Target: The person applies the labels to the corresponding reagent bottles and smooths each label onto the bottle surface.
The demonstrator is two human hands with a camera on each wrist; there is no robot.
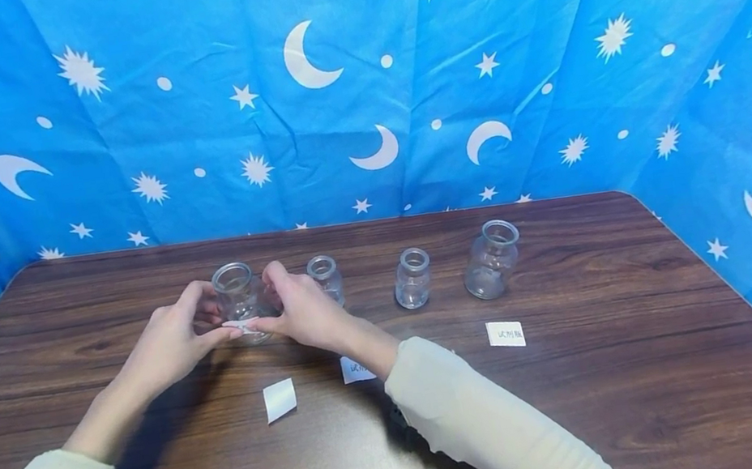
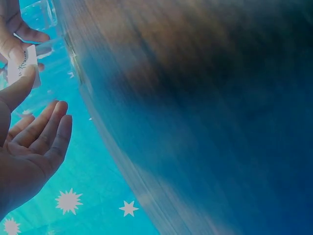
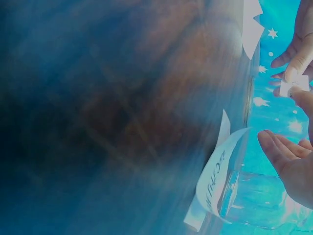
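Both hands are working at the large left-hand glass jar (image 1: 236,296), which is standing upright on the wood-grain table (image 1: 199,467). The left hand (image 1: 170,342) is reaching in from the jar's left and the right hand (image 1: 309,304) from its right; their thumbs are pressing a handwritten paper label (image 2: 33,58) at the jar's near side, while their other fingers are extending loosely, clenching nothing. Whether the label is sticking, I cannot tell. Right of that jar, in order, two small glass jars (image 1: 413,282) and a second large glass jar (image 1: 491,261) are standing. Nearer the person than the jar, a white paper slip (image 1: 280,400) is lying, with two lettered slips (image 1: 506,334) resting farther right. Behind the jar, a blue moon-and-star cloth (image 1: 329,127) is hanging.
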